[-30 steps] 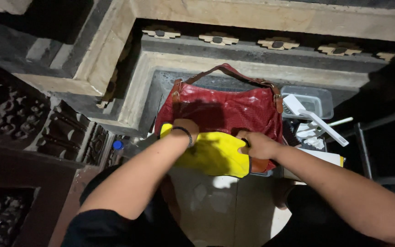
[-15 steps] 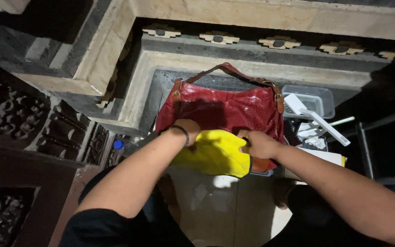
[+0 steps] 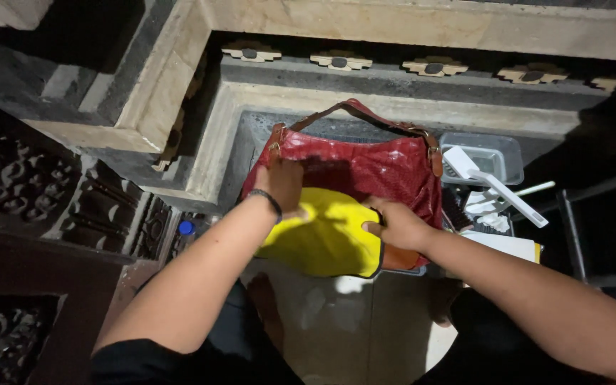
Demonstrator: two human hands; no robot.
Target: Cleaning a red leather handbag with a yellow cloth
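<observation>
My yellow cloth (image 3: 329,239) covered the red handbag's (image 3: 365,167) lower front. My right hand's (image 3: 397,224) fingertips were tucked behind the cloth. Frame bottom cut both forearms; items beside the clear tray (image 3: 490,153) were too dark.

A home's tiled floor (image 3: 336,335) corner, edged by carved dark wood furniture (image 3: 30,192) and ornamented stone ledges (image 3: 422,28).

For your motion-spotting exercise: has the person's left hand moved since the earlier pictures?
Yes. The left hand has slid up off the yellow cloth onto the red handbag, nearer its left strap buckle.
</observation>
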